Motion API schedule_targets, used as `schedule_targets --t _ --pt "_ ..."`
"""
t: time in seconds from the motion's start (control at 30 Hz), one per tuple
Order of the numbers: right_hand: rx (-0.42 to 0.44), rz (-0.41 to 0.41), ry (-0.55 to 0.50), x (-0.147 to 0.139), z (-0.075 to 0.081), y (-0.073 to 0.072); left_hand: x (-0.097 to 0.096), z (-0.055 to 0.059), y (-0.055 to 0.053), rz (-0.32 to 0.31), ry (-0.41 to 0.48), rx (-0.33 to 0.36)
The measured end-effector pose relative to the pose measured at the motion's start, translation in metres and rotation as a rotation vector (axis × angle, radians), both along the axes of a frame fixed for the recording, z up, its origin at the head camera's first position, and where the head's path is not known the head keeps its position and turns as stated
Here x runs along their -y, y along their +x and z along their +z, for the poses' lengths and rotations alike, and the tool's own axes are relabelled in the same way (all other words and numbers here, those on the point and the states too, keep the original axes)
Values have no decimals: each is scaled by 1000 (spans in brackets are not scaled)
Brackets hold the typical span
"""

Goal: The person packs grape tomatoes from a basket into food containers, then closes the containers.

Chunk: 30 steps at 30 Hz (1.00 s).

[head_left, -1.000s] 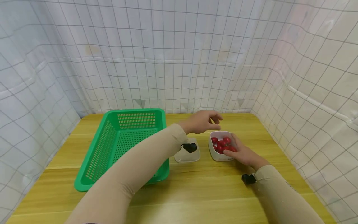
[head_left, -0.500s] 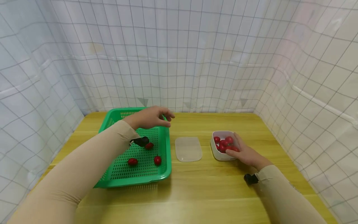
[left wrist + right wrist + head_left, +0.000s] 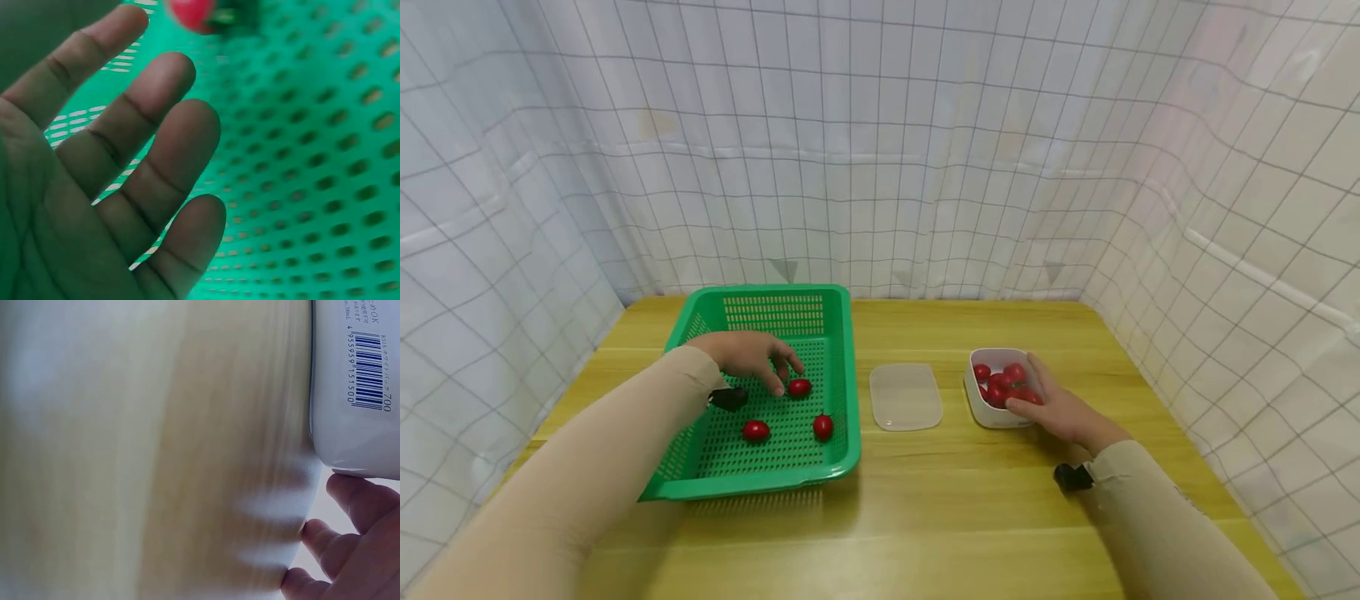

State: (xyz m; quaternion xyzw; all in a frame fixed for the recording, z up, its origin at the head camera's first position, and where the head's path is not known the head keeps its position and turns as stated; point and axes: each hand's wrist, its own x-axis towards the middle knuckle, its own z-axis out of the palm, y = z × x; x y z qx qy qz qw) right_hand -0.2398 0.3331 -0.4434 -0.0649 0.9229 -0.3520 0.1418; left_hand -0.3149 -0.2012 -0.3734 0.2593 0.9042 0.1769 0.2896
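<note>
My left hand (image 3: 748,358) is inside the green plastic basket (image 3: 760,482), its fingers loosely bent and apart, holding nothing. Just beyond its fingertips lies a cherry tomato (image 3: 800,387); the left wrist view shows a blurred red tomato (image 3: 192,12) at the top, past the fingers. Two more tomatoes, one nearer the front left (image 3: 756,431) and one at the front right (image 3: 823,427), lie on the basket floor. To the right, my right hand (image 3: 1060,412) holds a white square food container (image 3: 996,420), thumb over its rim and fingers along the outside. Several red tomatoes (image 3: 998,387) fill it.
A translucent lid (image 3: 906,400) lies flat between basket and container. All stand on a yellow wooden table (image 3: 925,517). White gridded cloth (image 3: 880,167) encloses the back and both sides. In the right wrist view, the container wall carries a printed barcode (image 3: 369,369).
My left hand has moved left from beside the white container, across the lid, and down into the basket, bringing the tomatoes there into view. My right hand stays on the container.
</note>
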Motion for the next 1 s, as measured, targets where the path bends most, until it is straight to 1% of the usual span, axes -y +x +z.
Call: schedule_targets --t 0.1,0.23,0.3,0.37,0.5,0.6,0.8,1.0 --pt "6 0 -12 1 1 1 -4 -9 2 4 -19 4" --pt "12 -6 -14 2 0 3 -12 -17 4 -9 -12 -21" --pt "16 -10 -9 1 -1 3 -14 -21 5 -5 -11 -32" --pt "19 -14 -1 1 -3 3 -16 -25 5 13 -14 -36" --pt "27 -19 -17 -1 -5 2 -16 -32 5 45 -8 -17" --pt "29 -16 -29 -1 -4 1 -16 -33 5 58 -14 -9" --pt "23 -16 -19 -1 -2 0 -17 -30 5 76 -16 -10" --pt "23 -13 -24 -1 -1 -1 -18 -29 6 74 -16 -13"
